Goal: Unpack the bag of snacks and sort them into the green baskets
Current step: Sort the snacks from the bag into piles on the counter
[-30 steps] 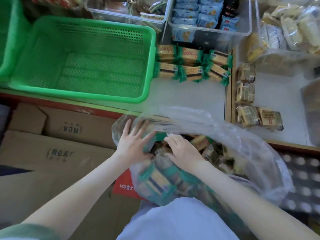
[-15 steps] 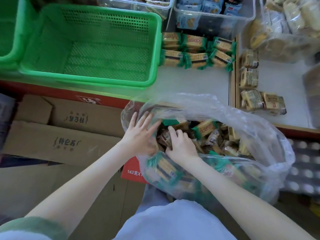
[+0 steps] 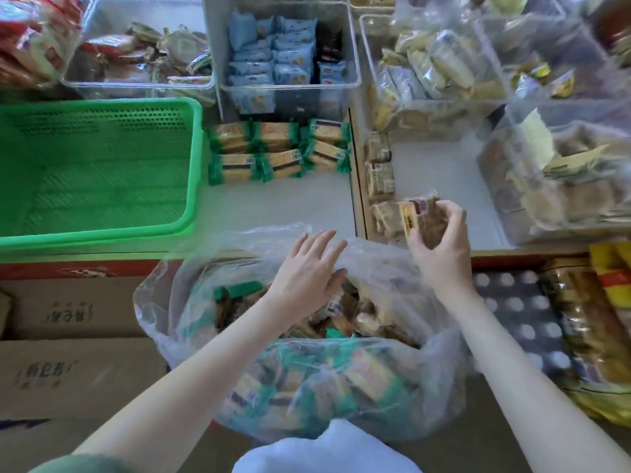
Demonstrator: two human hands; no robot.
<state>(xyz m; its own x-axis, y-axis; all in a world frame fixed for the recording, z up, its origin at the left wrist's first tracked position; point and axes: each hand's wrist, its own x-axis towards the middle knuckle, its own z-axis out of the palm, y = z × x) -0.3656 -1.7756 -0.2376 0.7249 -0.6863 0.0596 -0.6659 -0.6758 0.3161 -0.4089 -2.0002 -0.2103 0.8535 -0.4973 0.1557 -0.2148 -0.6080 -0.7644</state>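
Observation:
A clear plastic bag [image 3: 382,268] full of wrapped snacks sits in front of me below the shelf edge. My left hand [image 3: 309,268] rests with spread fingers on the bag's far rim. My right hand [image 3: 440,247] grips brown-wrapped snack packs [image 3: 421,216], held over the right shelf section beside a column of similar brown packs [image 3: 380,179]. Several green-wrapped packs [image 3: 276,153] lie in rows on the white shelf. An empty green basket [image 3: 102,233] stands at the left.
Clear bins [image 3: 290,87] of blue, brown and pale snacks line the back. Large clear bags of snacks [image 3: 563,186] fill the right. Cardboard boxes [image 3: 68,315] stack at lower left; a dotted dark surface [image 3: 519,312] and yellow packs [image 3: 611,302] lie lower right.
My right hand has come out of the bag with brown snack packs and moved up right over the shelf. My left hand shifted up to the bag's far rim.

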